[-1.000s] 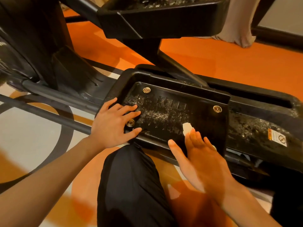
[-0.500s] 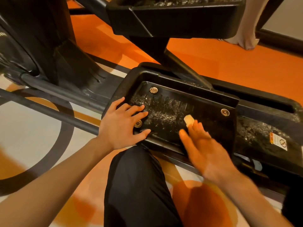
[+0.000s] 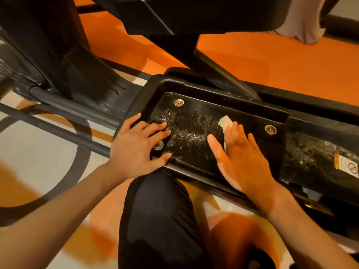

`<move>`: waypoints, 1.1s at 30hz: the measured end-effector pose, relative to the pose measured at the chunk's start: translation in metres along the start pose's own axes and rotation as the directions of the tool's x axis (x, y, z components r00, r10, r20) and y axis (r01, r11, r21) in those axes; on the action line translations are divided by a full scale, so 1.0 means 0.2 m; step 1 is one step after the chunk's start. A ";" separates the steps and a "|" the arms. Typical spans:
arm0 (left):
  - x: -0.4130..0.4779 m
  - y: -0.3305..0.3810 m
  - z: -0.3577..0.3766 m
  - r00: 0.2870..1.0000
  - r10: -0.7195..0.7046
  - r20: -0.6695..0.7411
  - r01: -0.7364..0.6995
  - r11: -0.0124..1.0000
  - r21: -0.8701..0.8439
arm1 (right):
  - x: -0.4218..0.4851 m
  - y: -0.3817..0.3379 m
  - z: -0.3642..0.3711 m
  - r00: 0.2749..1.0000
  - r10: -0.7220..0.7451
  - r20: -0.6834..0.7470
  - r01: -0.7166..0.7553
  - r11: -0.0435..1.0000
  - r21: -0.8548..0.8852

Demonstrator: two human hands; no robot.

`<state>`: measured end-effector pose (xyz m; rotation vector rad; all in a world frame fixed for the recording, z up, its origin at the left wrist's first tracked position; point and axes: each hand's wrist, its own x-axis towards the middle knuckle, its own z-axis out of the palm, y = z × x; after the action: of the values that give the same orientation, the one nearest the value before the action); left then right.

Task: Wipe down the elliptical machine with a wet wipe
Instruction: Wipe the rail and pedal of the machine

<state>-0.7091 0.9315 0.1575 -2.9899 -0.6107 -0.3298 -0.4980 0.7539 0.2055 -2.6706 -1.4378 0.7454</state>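
Note:
The black foot pedal (image 3: 252, 117) of the elliptical machine lies in front of me, its ribbed middle wet and speckled, with round metal bolts at the corners. My left hand (image 3: 136, 146) rests flat on the pedal's left end, fingers spread over one bolt. My right hand (image 3: 240, 154) presses a white wet wipe (image 3: 224, 121) onto the pedal with straight fingers. Only the wipe's far edge shows past the fingertips; the remainder is under the hand.
A second pedal (image 3: 204, 14) hangs above at the top. Black frame rails (image 3: 73, 111) run to the left. A yellow warning sticker (image 3: 346, 166) sits on the arm at the right. My knee in black trousers (image 3: 161, 220) is below, over an orange and grey floor.
My right hand has slid the wipe away from me and to the right across the pedal. The left hand has stayed on the pedal's left end.

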 end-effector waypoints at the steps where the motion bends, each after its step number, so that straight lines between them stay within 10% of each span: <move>1: 0.00 0.00 0.00 1.000 0.001 -0.001 -0.001 1.000 -0.001 | -0.07 -0.02 0.02 1.000 -0.013 -0.003 0.013 1.000 0.009; 17: 0.00 -0.01 -0.04 0.988 -0.036 0.151 0.036 0.999 0.006 | 0.19 0.07 -0.08 0.992 -0.127 0.009 0.128 0.991 -0.036; 24: 0.00 0.01 -0.08 0.953 -0.088 0.289 0.064 0.994 0.094 | -0.22 0.01 -0.02 0.923 -0.285 0.258 0.290 0.957 0.021; 33: -0.01 0.03 -0.05 0.970 -0.156 0.185 0.141 0.986 0.094 | 0.22 0.04 -0.08 0.986 -0.163 0.038 0.166 0.982 -0.089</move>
<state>-0.7101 0.9242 0.1666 -2.9259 -0.8472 -0.0222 -0.4656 0.7880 0.1997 -2.5726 -1.7160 0.7271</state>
